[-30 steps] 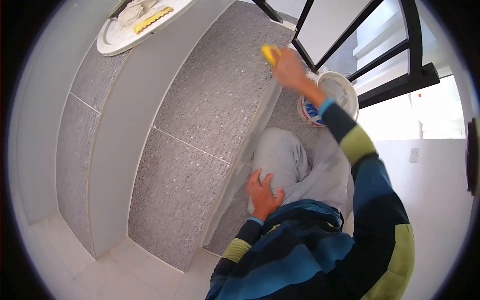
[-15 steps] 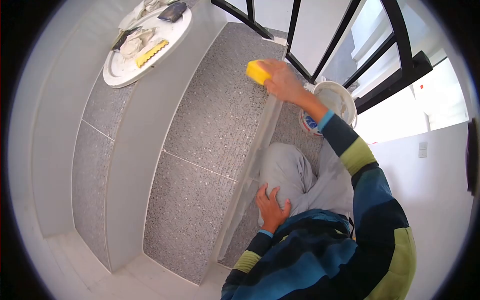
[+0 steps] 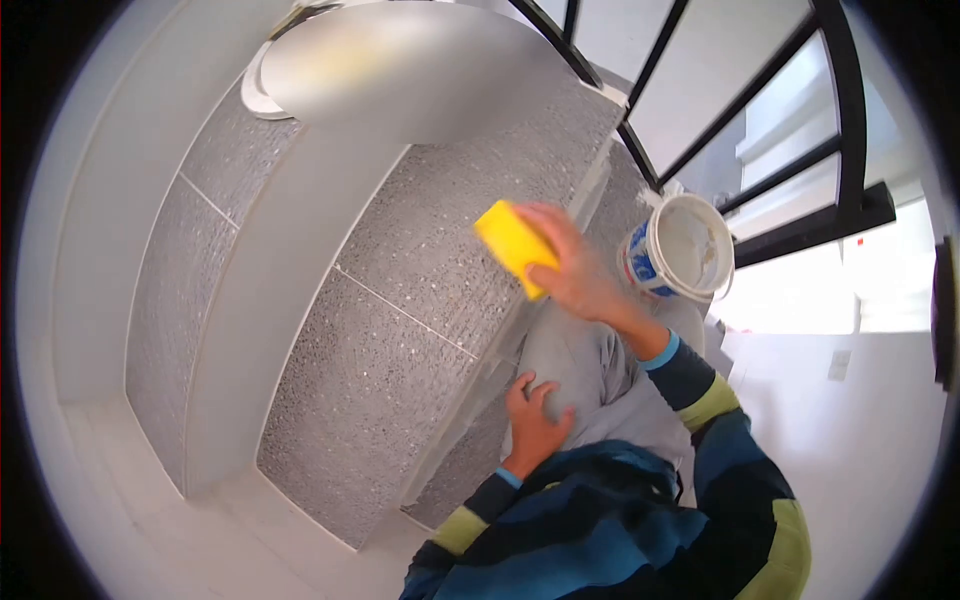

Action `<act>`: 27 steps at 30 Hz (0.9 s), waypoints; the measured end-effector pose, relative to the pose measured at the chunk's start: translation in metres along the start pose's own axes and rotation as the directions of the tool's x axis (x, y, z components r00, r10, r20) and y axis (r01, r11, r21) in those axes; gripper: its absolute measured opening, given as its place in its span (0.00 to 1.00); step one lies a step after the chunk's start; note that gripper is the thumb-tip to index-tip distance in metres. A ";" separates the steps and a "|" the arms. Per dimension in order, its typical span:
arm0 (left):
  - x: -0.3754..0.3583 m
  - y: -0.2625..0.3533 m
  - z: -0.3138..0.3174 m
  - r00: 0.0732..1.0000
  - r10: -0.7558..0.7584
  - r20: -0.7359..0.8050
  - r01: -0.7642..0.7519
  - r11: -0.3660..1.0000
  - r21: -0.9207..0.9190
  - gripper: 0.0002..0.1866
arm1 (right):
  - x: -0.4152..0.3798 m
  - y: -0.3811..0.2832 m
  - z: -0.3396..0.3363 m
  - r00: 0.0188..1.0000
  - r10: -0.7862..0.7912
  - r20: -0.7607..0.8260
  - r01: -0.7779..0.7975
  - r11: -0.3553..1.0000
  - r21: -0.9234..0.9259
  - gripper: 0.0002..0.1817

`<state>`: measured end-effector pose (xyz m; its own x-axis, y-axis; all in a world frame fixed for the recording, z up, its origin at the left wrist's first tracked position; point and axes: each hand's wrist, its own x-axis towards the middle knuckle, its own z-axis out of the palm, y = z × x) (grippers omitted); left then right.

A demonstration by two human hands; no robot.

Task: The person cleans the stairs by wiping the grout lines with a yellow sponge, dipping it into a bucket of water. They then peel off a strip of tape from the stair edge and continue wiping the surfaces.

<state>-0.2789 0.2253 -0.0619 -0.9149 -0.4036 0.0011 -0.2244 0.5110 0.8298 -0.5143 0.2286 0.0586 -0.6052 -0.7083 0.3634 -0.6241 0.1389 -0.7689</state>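
A yellow sponge (image 3: 510, 243) is gripped in my right hand (image 3: 578, 272), fingers closed round its right-hand side. It overlaps the speckled grey stair tread (image 3: 390, 375) near the front edge. On my bent knee, in light grey trousers (image 3: 572, 352), rests my left hand (image 3: 536, 428) with its fingers spread, holding nothing. Just beyond my right wrist stands a white bucket (image 3: 651, 250) with blue markings and pale residue inside.
Black metal railing (image 3: 775, 75) runs along the upper right, behind the bucket. A higher stair step (image 3: 262, 235) rises at the left. On it, a white round board's rim (image 3: 256, 95) shows beside a large blurred patch. A white wall (image 3: 800, 430) stands at the right.
My right hand has drawn the sponge back from the far end of the tread toward me. My left hand stays on the knee. The view has shifted, and a blur covers most of the board.
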 end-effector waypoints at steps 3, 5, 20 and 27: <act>0.039 0.018 -0.046 0.995 0.056 -0.078 -0.074 0.965 -0.253 0.17 | 0.005 0.003 -0.019 0.986 0.164 0.022 -0.164 0.944 0.287 0.33; 0.083 0.038 -0.084 0.968 0.131 -0.214 -0.174 0.965 -0.197 0.17 | 0.003 0.005 -0.021 0.967 0.247 0.067 -0.253 0.884 0.394 0.32; 0.447 0.088 -0.066 0.942 0.259 -0.215 -0.278 0.959 -0.059 0.23 | 0.073 0.117 -0.062 0.918 0.262 -0.297 -0.276 0.961 -0.005 0.19; 0.560 0.070 -0.002 0.815 0.450 -0.365 -0.425 0.892 0.152 0.15 | 0.118 0.174 -0.060 0.932 0.136 -0.336 -0.183 0.977 -0.113 0.14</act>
<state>-0.8066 0.0330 -0.0022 -0.7242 -0.3761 0.5780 0.1376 0.7425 0.6556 -0.7233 0.2105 -0.0007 -0.8152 -0.4083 0.4108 -0.5541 0.3435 -0.7583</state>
